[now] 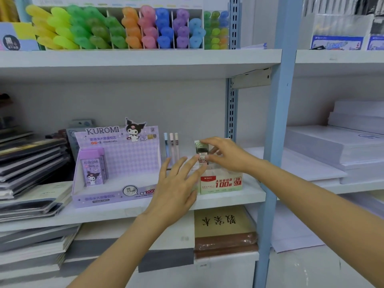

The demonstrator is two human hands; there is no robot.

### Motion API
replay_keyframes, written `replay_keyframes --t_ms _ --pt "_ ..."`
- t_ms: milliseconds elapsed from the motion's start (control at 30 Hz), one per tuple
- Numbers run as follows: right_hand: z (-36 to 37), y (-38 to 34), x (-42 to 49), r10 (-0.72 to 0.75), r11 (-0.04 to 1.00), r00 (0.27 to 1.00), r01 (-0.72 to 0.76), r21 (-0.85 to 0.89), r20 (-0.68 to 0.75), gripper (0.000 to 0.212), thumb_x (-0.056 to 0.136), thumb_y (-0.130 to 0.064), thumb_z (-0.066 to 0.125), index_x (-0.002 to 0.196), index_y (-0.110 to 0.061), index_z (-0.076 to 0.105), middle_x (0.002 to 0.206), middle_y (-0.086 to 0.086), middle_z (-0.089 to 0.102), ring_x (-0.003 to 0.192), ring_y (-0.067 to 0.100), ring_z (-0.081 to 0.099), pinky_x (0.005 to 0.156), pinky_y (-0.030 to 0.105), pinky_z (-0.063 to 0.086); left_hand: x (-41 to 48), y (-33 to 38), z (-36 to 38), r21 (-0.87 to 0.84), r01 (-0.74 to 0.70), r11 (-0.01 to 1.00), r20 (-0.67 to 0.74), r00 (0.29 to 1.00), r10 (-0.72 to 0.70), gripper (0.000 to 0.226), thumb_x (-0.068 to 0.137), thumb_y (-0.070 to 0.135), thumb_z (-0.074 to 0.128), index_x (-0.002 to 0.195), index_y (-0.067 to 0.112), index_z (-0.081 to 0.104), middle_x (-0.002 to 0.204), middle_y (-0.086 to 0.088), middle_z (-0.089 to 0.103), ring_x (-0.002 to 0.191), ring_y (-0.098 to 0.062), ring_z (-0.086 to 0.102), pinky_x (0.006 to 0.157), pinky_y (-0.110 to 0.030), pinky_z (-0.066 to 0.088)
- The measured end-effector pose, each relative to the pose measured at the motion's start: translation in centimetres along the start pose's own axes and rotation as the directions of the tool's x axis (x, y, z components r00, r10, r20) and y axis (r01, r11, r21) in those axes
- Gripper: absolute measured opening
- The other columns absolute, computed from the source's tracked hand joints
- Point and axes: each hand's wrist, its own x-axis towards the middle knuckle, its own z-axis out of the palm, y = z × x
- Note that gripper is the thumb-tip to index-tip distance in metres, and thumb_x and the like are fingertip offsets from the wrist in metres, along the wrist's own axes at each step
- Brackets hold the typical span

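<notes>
My right hand (226,156) pinches a small pencil-lead case (202,157) with a red and white label, holding it just above a small green and red display box (220,183) on the middle shelf. My left hand (176,188) is stretched out with straight fingers in front of that box's left side; its fingertips reach up to the lead case. Whether they touch it I cannot tell. More lead cases (200,145) stand at the back of the box, partly hidden by my right hand.
A purple Kuromi display box (116,163) with a purple lead case (93,169) stands to the left. Three pastel pens (171,146) stand behind my left hand. Stacked notebooks (31,163) lie far left, paper reams (342,146) right, highlighters (124,30) above. A blue upright (278,121) divides the shelves.
</notes>
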Motion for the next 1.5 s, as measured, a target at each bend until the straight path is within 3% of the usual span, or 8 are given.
replay_keyframes --t_ms 133,300,433,600,800,967,1200,1500 --pt "0.5 -1.1 -2.5 -0.006 1.000 0.985 0.010 0.021 -0.173 0.047 0.097 -0.030 0.055 0.141 -0.019 0.045 0.145 0.002 0.044 0.126 0.014 0.048 0.107 0.036 0.040 -1.4 1.0 -0.4 -0.138 0.042 0.990 -0.091 0.994 -0.055 0.061 0.095 0.028 0.052 0.151 0.026 0.029 0.160 -0.002 0.021 0.148 -0.023 0.017 0.121 -0.046 0.001" --pt "4.3 -5.8 -7.2 -0.171 0.952 0.893 0.258 0.162 -0.415 0.017 0.096 -0.013 0.055 0.108 -0.010 0.067 0.099 0.001 0.063 0.083 0.013 0.060 0.071 0.024 0.049 -6.7 2.3 0.9 -0.257 0.067 0.964 -0.279 0.950 -0.140 0.043 0.083 0.011 0.058 0.126 0.013 0.058 0.143 -0.010 0.046 0.134 -0.029 0.038 0.112 -0.044 0.024" --pt "12.3 -8.1 -11.5 -0.214 0.915 0.955 0.269 0.300 -0.204 0.015 0.096 -0.014 0.055 0.099 -0.009 0.069 0.090 -0.002 0.068 0.077 0.011 0.062 0.068 0.026 0.051 -13.7 3.5 4.7 -0.353 0.224 0.909 -0.196 0.932 -0.306 0.036 0.081 0.007 0.055 0.117 0.009 0.060 0.122 -0.008 0.057 0.112 -0.026 0.050 0.092 -0.036 0.035" --pt "25.6 -6.6 -17.4 -0.026 0.905 0.974 -0.073 0.418 0.226 0.013 0.095 -0.017 0.056 0.097 -0.015 0.069 0.079 -0.001 0.068 0.064 0.011 0.062 0.066 0.036 0.054 -25.9 4.3 11.9 -0.333 0.494 0.803 0.280 0.865 -0.417 0.032 0.080 -0.004 0.063 0.110 0.004 0.065 0.110 -0.014 0.062 0.093 -0.036 0.058 0.077 -0.043 0.046" --pt "38.2 -1.4 -24.6 0.219 0.877 0.771 -0.424 0.225 0.598 0.025 0.095 -0.016 0.055 0.119 -0.009 0.059 0.110 0.010 0.065 0.089 0.023 0.062 0.083 0.033 0.049 -37.4 6.7 19.2 -0.117 0.554 0.825 0.750 0.593 -0.292 0.043 0.097 0.023 0.048 0.139 0.014 0.044 0.157 -0.011 0.027 0.143 -0.027 0.027 0.112 -0.036 0.026" --pt "44.2 1.8 -29.0 0.369 0.866 0.540 -0.495 -0.069 0.756 0.043 0.097 -0.026 0.051 0.133 -0.003 0.042 0.128 0.019 0.052 0.116 0.033 0.052 0.087 0.034 0.041 -43.1 7.9 22.5 0.022 0.655 0.755 0.865 0.366 -0.343 0.063 0.103 0.039 0.033 0.155 0.017 0.005 0.163 -0.006 -0.005 0.150 -0.021 -0.001 0.119 -0.032 0.011" --pt "46.6 2.2 -30.0 0.397 0.836 0.568 -0.548 -0.028 0.721 0.014 0.088 -0.022 0.065 0.096 -0.011 0.062 0.081 -0.005 0.055 0.078 0.016 0.054 0.061 0.020 0.035 -44.9 8.5 23.5 -0.059 0.721 0.690 0.790 0.456 -0.409 0.058 0.099 0.027 0.045 0.151 0.013 0.024 0.161 -0.005 0.015 0.149 -0.024 0.008 0.116 -0.039 0.025" --pt "43.3 3.3 -27.9 0.472 0.656 0.638 -0.715 0.241 0.608 0.019 0.095 -0.016 0.058 0.110 -0.010 0.067 0.108 0.003 0.068 0.099 0.018 0.062 0.085 0.030 0.049 -41.9 8.8 23.4 -0.228 0.769 0.597 0.637 0.581 -0.506 0.023 0.093 0.012 0.060 0.114 0.006 0.067 0.120 -0.014 0.061 0.117 -0.034 0.050 0.094 -0.041 0.042"
